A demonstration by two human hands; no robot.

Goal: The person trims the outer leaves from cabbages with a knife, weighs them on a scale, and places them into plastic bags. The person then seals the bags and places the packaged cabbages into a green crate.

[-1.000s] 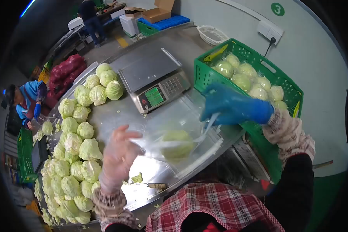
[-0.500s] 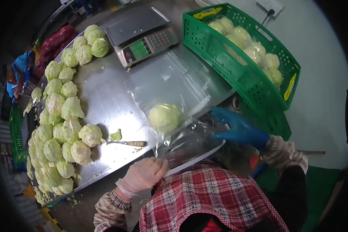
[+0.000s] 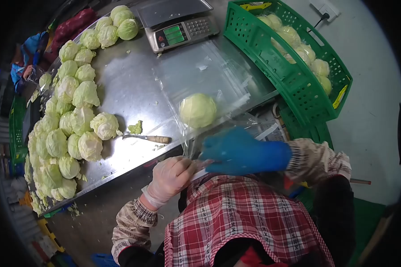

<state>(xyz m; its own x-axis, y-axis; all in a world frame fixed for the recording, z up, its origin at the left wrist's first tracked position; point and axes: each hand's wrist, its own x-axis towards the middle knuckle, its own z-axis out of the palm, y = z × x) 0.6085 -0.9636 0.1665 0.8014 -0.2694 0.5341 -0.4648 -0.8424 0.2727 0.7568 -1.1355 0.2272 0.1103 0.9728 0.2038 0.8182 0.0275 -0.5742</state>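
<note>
My left hand (image 3: 171, 178), in a clear thin glove, is closed with its fingers pinching the edge of a clear plastic bag (image 3: 188, 147). A pale green cabbage (image 3: 198, 110) sits in the bag at the table's front edge. My right hand (image 3: 236, 151), in a blue glove, is close beside the left, in front of the cabbage. Motion smears its fingers, so their grip on the bag cannot be made out. Left of the hands lies a knife with a wooden handle (image 3: 159, 139), next to a scrap of leaf (image 3: 136, 127).
Many cabbages (image 3: 68, 89) are heaped along the left of the metal table (image 3: 124, 84). Flat plastic bags (image 3: 187, 66) lie below a digital scale (image 3: 180, 33). A green crate (image 3: 272, 66) of wrapped cabbages stands at right. Another person (image 3: 26, 58) is at far left.
My right hand has swung left, from spread fingers at the bag's far side to beside my left hand. The bag's mouth has drawn together. The view has shifted slightly.
</note>
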